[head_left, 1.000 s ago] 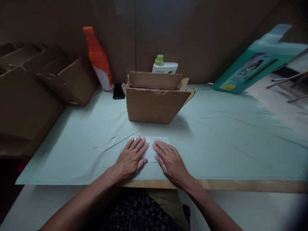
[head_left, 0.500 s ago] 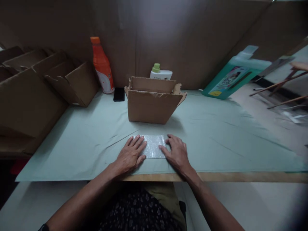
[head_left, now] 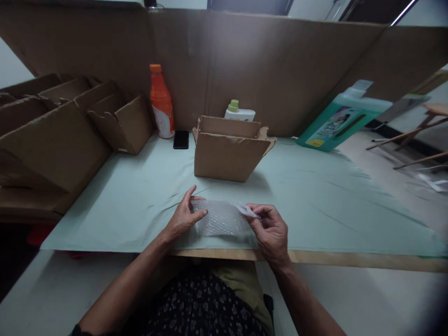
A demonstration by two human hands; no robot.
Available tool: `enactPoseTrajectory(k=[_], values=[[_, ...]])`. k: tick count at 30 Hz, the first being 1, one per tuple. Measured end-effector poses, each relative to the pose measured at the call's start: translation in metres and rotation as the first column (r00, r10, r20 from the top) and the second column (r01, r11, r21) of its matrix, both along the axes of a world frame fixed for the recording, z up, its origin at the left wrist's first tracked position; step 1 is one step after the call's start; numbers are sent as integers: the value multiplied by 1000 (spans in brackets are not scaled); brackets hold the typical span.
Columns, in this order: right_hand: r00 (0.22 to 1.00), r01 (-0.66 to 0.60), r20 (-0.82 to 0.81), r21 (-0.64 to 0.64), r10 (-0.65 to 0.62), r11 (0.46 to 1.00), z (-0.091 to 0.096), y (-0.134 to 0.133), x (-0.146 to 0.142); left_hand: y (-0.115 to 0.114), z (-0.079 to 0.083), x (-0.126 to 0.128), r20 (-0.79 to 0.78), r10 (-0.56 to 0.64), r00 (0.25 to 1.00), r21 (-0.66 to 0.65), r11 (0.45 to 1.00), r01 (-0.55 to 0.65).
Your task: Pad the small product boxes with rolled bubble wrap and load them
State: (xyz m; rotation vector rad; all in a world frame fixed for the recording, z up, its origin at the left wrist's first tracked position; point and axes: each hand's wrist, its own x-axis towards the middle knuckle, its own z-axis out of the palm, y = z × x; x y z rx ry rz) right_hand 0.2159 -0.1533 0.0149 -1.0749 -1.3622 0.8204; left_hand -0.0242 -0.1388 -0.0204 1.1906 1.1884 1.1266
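A small sheet of bubble wrap (head_left: 220, 218) is held just above the pale green table cover (head_left: 315, 205) near the front edge. My left hand (head_left: 184, 218) pinches its left end between thumb and fingers. My right hand (head_left: 271, 231) grips its right end, where a corner is folded up. Behind the wrap stands an open cardboard box (head_left: 229, 149) with its flaps up.
An orange bottle (head_left: 161, 102) and a black phone (head_left: 181, 139) sit at the back left. A white bottle with a green cap (head_left: 239, 112) stands behind the box. A teal jug (head_left: 341, 122) leans at the right. Folded cardboard boxes (head_left: 70, 121) are stacked at the left.
Both hands lay flat on the bubble wrap on the table; now they have closed on its two ends and lifted it. The camera has tilted up.
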Motion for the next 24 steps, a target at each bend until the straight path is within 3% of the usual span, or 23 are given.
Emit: enactPoseTrajectory(k=[6,9,14,24], values=[[987,55,-145,-87,-68,995,0,1,9,-8,10,4,248,-23,968,-154,986,63],[970,50,-228,-157,-85,986,-8,4,16,-12,8,6,300,4,954,-156,987,45],[939,68,-315,-221,-137,973,-21,9,18,-17,3,15,241,118,963,-70,992,-104],[955,79,-265,-199,-131,977,-24,7,20,-12,11,25,44,109,993,-79,991,-105]])
